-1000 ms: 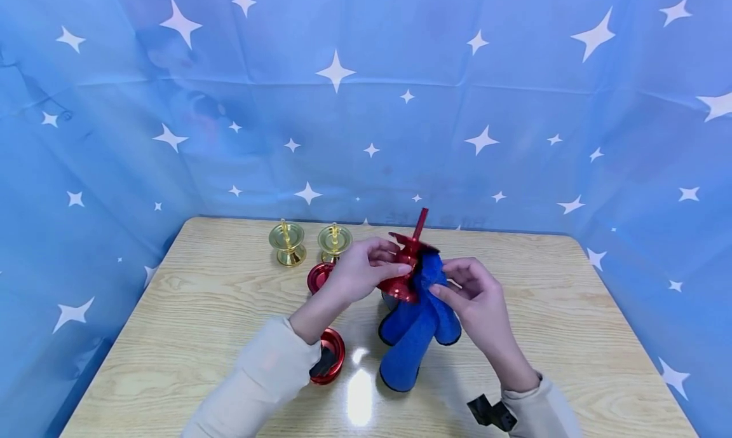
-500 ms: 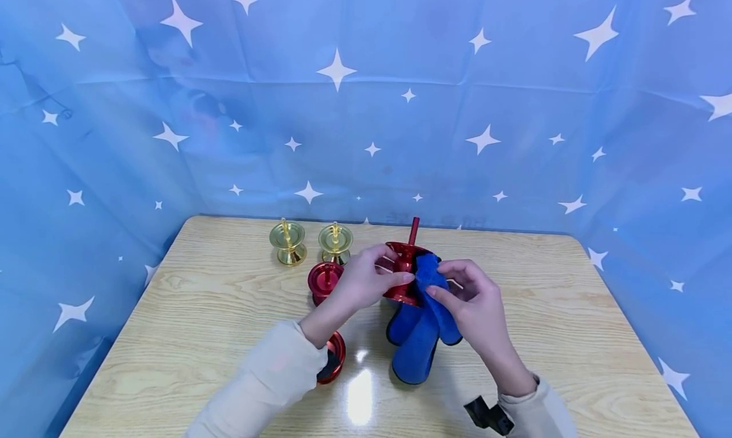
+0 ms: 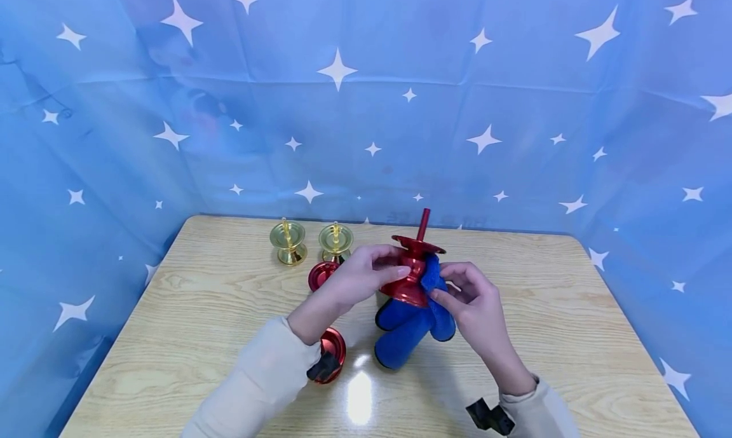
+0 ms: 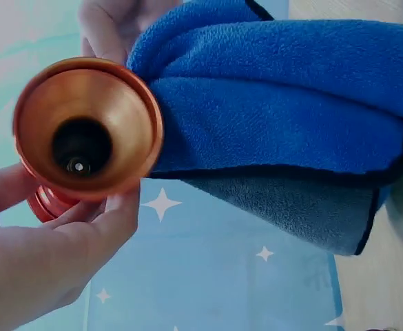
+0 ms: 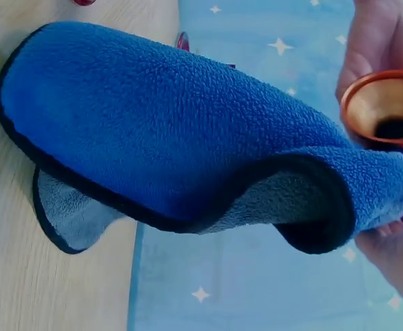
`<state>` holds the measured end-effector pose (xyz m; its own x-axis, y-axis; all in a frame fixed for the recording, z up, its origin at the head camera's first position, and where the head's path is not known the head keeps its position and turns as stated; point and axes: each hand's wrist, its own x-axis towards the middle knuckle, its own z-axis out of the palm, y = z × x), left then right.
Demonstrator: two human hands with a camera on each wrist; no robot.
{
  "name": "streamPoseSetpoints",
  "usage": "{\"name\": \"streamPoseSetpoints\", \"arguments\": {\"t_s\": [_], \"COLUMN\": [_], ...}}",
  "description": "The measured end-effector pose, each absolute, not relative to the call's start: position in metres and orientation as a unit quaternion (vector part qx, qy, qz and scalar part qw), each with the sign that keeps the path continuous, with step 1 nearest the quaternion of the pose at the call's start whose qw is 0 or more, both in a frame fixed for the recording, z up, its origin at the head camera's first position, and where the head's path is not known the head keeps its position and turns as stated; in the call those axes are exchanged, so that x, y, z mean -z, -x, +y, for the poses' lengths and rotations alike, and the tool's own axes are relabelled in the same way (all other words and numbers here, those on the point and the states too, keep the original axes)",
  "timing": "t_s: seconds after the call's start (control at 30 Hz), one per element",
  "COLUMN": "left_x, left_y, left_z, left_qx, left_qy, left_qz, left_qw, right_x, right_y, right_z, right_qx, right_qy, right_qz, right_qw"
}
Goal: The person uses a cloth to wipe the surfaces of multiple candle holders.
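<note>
My left hand [image 3: 363,278] grips a red metal candlestick [image 3: 407,292] by its waist, above the table. It leans slightly, the spike pointing up and to the right. In the left wrist view, the hollow underside of the candlestick [image 4: 129,148] faces the camera, orange-gold inside. A blue towel [image 3: 403,339] with black edging and a grey reverse hangs from my right hand [image 3: 477,301]. Those fingers pinch its upper part against the right side of the candlestick. The towel [image 5: 132,117] spreads wide in the right wrist view, hiding much behind it.
Two gold candlesticks, a left one [image 3: 291,253] and a right one [image 3: 336,239], stand at the back of the wooden table [image 3: 200,298]. One red candlestick [image 3: 321,276] is partly behind my left hand; another red one [image 3: 334,346] is by my left wrist. A blue star-patterned curtain [image 3: 366,114] surrounds the table.
The candlestick dipped and stood more upright half a second ago, then rose and tilted right again. The towel's hanging end has swung left. Both hands keep their hold.
</note>
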<state>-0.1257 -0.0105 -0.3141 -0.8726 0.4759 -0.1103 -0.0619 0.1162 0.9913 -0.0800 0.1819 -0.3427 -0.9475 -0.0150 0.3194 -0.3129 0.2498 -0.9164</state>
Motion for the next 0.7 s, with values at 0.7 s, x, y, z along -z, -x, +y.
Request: {"name": "streamPoseSetpoints", "arguments": {"t_s": [0.7], "left_x": [0.318], "left_y": [0.128], "left_z": [-0.009], "left_qx": [-0.611], "left_qy": [-0.1], "left_qz": [0.765], "left_qw": [0.179], "right_x": [0.329], "right_y": [0.073], "right_z": [0.175], "right_qx": [-0.575], "right_qy": [-0.201], "right_qz": [-0.771], "right_qw": [0.184]}}
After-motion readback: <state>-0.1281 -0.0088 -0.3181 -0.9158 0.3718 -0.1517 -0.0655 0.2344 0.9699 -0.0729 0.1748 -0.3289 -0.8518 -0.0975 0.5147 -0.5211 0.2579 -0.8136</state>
